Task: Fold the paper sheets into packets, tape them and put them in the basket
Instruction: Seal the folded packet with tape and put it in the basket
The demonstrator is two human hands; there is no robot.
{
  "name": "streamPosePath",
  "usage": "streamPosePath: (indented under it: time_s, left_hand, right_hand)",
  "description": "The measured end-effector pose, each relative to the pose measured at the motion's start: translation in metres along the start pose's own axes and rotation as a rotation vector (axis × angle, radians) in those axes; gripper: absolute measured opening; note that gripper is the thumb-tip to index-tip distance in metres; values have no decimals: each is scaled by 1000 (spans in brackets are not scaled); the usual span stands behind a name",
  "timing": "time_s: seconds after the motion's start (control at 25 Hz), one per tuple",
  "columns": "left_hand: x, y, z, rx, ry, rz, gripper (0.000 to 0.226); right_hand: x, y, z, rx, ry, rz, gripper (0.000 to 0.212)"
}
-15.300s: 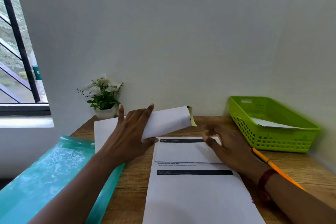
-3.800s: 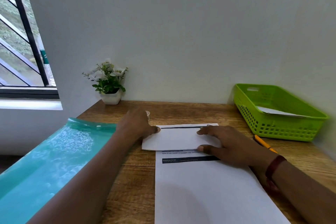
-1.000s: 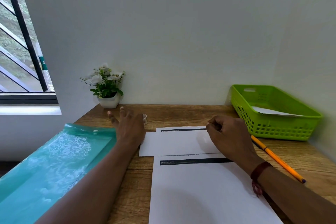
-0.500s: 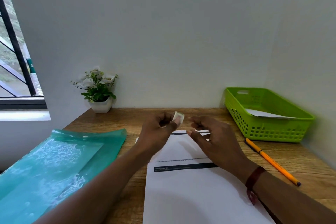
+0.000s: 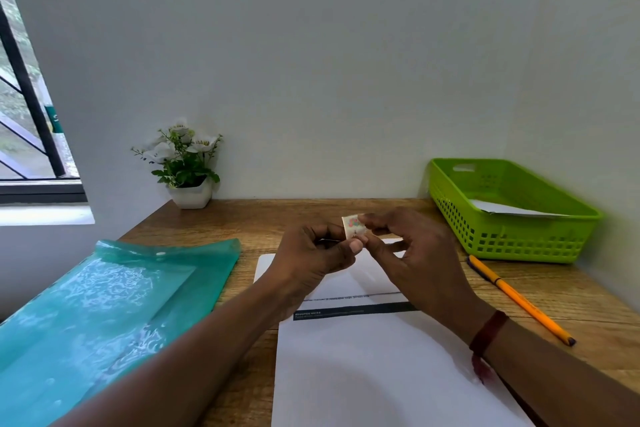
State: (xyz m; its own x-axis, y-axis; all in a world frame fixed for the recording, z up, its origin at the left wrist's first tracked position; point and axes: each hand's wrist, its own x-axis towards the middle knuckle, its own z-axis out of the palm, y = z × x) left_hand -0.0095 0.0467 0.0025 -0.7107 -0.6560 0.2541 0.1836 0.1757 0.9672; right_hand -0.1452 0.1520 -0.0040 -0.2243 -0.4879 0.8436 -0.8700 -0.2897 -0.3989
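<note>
The 2 hands have lifted off the folded packet (image 5: 363, 282), now lying free at frame centre. Left hand (image 5: 313, 258) and right hand (image 5: 419, 260) both pinch the small tape roll (image 5: 354, 226) above it. Folding looks done; taping comes next, then the basket (image 5: 519, 246), right.

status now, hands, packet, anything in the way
Left hand and right hand both pinch the small tape roll. Folded packet lies on the sheet below, no tape showing. Pen lies by the basket, not in the way.
</note>
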Motion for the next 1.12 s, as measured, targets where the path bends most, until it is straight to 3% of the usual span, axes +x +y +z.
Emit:
streamPosePath:
  time_s: [0.24, 0.6, 1.12]
  left_hand:
    - [-1, 2, 1, 106, 22, 19, 17]
    - [-2, 2, 2, 181, 77, 69, 20]
    - [1, -2, 3, 354, 153, 132, 19]
  right_hand:
    - [2, 4, 0, -33, 55, -51, 10]
    - [2, 2, 4, 101, -3, 266, 14]
    - [-1, 0, 8, 123, -163, 334, 15]
